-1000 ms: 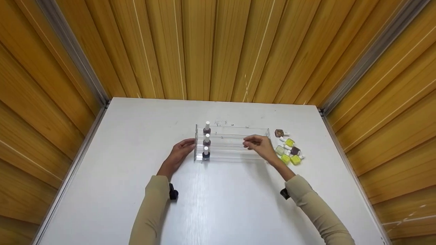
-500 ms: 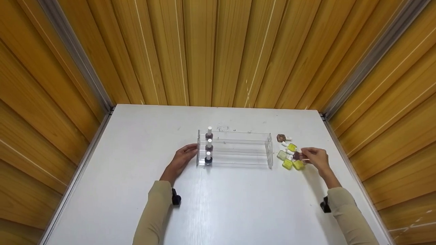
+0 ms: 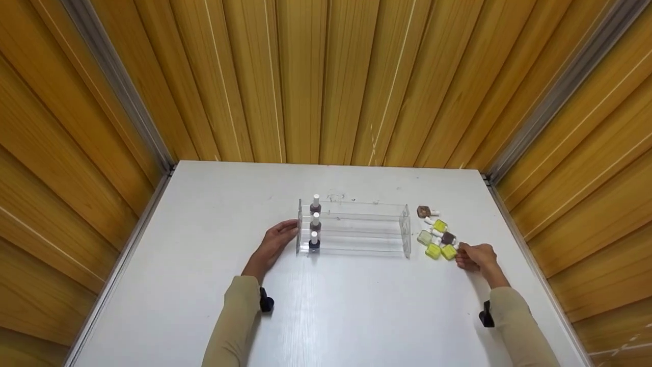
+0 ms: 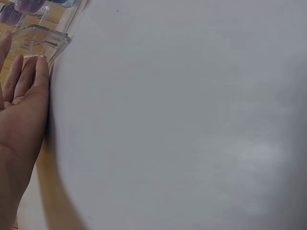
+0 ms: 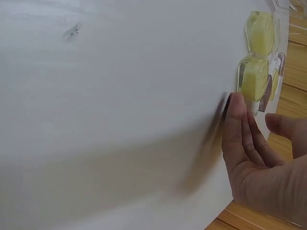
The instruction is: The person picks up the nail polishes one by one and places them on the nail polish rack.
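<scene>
A clear acrylic stepped rack (image 3: pixel 406 232) stands mid-table. Three nail polish bottles with white caps stand upright in it at the left end: back (image 3: pixel 315 207), middle (image 3: pixel 315 224) and front (image 3: pixel 314 242). My left hand (image 3: pixel 275 245) touches the rack's left end panel (image 4: pixel 43 36) with its fingers extended. To the right, my right hand (image 3: pixel 479 256) is at the cap end of a yellow nail polish bottle (image 3: pixel 449 252) lying down. In the right wrist view its fingers (image 5: pixel 234 122) reach beside that bottle (image 5: pixel 255 79), the thumb held apart; the cap is partly hidden.
Other bottles lie around it: dark purple (image 3: pixel 449 238), yellow (image 3: pixel 433 250), pale green (image 3: pixel 425 237), another yellow (image 3: pixel 440 226) and glittery brown (image 3: pixel 423 211). The white table (image 3: pixel 346 306) meets wood-patterned walls (image 3: pixel 351 86) at its back and sides.
My right hand has moved from over the rack to the bottles on the right, first at the dark purple one, then nearer the front by the yellow one. The left hand stays at the rack.
</scene>
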### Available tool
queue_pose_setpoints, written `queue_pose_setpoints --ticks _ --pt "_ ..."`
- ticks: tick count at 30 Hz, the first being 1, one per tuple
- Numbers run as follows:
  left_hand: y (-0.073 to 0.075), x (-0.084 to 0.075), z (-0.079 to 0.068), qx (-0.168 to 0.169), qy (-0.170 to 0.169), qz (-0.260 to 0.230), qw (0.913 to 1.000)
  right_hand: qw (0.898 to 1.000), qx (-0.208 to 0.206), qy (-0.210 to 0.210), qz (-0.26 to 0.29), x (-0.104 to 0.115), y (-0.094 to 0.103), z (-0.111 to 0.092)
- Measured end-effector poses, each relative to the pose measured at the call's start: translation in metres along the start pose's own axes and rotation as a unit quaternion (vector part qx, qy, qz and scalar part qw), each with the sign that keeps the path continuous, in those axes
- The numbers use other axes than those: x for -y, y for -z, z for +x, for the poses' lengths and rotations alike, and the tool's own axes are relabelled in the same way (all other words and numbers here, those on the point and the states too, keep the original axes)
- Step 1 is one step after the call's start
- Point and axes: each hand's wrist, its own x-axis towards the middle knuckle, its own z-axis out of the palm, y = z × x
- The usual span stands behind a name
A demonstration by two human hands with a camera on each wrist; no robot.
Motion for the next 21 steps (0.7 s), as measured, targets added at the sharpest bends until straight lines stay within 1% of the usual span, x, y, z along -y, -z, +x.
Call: queue_pose_setpoints --ticks 2,7,9,16,21 --pt "0.0 0.0 0.0 0.0 0.002 0.002 1.0 1.0 -0.01 -0.003 -0.01 0.0 -0.002 0.004" --pt "0.0 -0.001 -0.001 -0.008 0.01 0.008 0.9999 0.997 -0.043 -0.001 -0.065 0.001 -0.006 0.012" --pt "0.0 -0.002 -0.002 -0.012 0.009 0.01 0.9998 0.996 -0.047 0.0 -0.079 0.002 -0.007 0.014" --pt "0.001 -0.005 -0.001 -0.017 0.009 0.012 0.9997 0.994 -0.072 0.006 -0.081 0.004 -0.008 0.016" --pt "-0.001 -0.003 -0.002 -0.009 0.016 0.015 0.9997 0.993 -0.079 0.008 -0.087 -0.004 -0.006 0.016"
